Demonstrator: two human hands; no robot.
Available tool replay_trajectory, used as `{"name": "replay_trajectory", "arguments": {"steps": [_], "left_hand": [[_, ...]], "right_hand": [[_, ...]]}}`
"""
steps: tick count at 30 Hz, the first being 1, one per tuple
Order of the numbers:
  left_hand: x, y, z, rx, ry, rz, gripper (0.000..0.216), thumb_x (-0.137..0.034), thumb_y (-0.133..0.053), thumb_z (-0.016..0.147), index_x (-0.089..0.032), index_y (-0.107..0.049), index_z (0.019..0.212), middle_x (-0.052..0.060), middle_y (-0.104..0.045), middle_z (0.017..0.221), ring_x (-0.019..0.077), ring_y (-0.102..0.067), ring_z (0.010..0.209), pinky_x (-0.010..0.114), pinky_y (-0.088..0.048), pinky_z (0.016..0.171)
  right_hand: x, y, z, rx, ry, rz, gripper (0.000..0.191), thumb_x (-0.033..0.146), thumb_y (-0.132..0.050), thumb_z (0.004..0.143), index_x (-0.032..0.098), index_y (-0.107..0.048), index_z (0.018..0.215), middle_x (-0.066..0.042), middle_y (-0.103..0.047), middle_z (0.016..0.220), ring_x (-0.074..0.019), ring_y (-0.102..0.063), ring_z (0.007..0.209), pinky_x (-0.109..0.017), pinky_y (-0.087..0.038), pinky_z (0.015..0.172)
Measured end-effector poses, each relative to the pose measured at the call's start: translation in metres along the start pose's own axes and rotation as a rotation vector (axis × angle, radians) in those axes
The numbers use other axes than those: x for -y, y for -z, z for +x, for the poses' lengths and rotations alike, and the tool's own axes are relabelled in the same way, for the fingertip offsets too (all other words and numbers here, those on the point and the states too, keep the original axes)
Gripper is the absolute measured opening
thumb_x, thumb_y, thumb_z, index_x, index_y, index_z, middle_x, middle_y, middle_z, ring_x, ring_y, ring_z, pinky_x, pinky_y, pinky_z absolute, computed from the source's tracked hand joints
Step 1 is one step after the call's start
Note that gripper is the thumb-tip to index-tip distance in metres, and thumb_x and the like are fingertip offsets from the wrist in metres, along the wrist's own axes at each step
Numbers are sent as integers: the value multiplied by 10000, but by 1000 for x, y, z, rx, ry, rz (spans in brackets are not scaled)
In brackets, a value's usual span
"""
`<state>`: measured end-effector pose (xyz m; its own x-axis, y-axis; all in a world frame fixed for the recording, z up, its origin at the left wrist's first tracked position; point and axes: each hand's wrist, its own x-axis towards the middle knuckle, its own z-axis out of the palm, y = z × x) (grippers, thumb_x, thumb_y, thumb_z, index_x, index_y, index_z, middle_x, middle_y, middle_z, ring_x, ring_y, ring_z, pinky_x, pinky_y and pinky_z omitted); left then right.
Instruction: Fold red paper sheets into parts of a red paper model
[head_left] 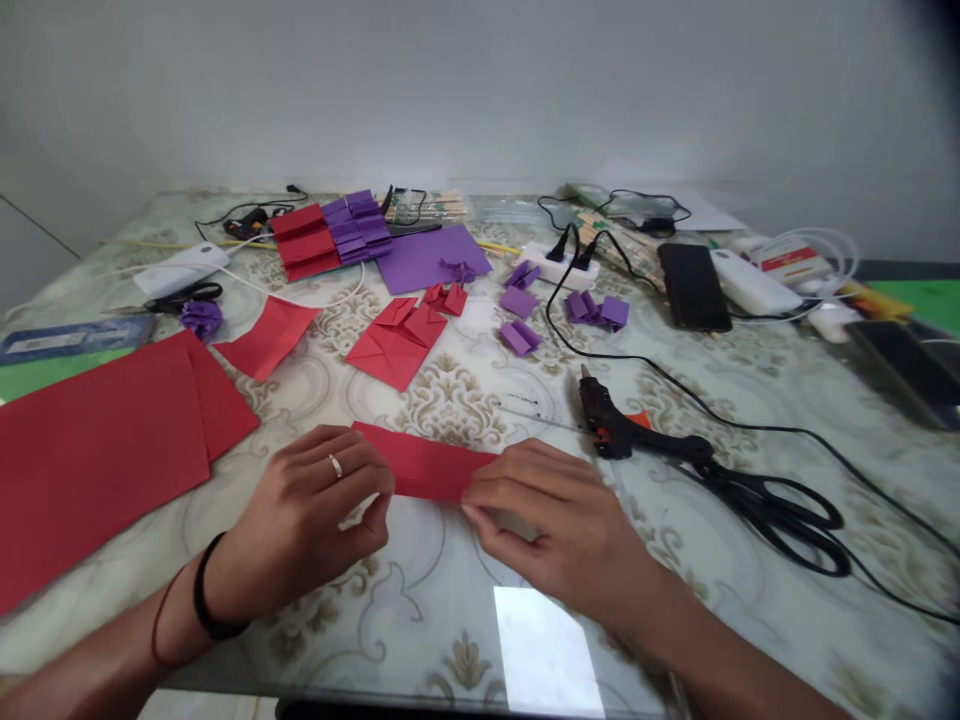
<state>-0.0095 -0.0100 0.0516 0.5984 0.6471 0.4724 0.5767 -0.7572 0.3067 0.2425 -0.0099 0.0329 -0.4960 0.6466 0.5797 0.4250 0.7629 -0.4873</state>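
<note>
The red strip (431,465) spans both hands over the counter (420,630). The right hand (559,520) pinches one end; the left hand (307,515) curls loosely at the other, grip unclear. Uneven pressure could crease it crookedly; a sideways swing could knock the glue gun (611,420).

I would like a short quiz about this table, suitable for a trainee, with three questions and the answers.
1. Choose: the red paper strip spans between (a) the left hand and the right hand; (b) two plugs; (c) two scissor blades.
2. True or false: the glue gun lies on the table, to the right of the red paper strip.
3. Which hand wears a ring?

Key: 1. a. 2. True. 3. The left hand.
</note>
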Motion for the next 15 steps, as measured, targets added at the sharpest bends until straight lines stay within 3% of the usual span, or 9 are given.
{"name": "replay_trajectory", "arguments": {"steps": [6,10,12,13,15], "left_hand": [[25,27,-1,-52,54,31,116,-97,-651,909,-211,-672,916,3,-755,899,187,-733,922,319,-565,910],[35,39,-7,-189,321,138,23,-204,-680,912,-213,-692,895,1,-758,893,175,-730,831,279,-544,798],[29,35,-7,-137,477,-26,93,-299,-677,939,-216,-712,918,12,-773,889,185,-738,812,272,-551,743],[23,30,-7,-39,527,-228,150,-352,-651,967,-220,-722,961,23,-783,912,195,-750,830,271,-566,734],[10,17,-4,153,629,-652,349,-434,-602,1003,-225,-656,1277,87,-779,1169,244,-765,991,313,-614,794]], "right_hand": [[-10,28,2,-12,-113,26,150,71,-665,920,214,-692,884,6,-750,812,-147,-699,737,-304,-552,723],[-12,36,1,-193,-255,-123,146,92,-670,927,228,-664,875,-3,-719,811,-153,-679,715,-281,-539,645],[-7,30,0,-270,-234,-193,142,82,-675,932,222,-666,907,-18,-725,832,-161,-689,738,-283,-543,651],[-4,24,-1,-256,-188,-194,145,71,-675,934,215,-670,931,-27,-734,853,-165,-701,761,-289,-553,676],[3,9,-3,-170,-77,-173,155,42,-676,925,197,-672,934,-31,-751,865,-170,-711,781,-307,-565,731]]}}
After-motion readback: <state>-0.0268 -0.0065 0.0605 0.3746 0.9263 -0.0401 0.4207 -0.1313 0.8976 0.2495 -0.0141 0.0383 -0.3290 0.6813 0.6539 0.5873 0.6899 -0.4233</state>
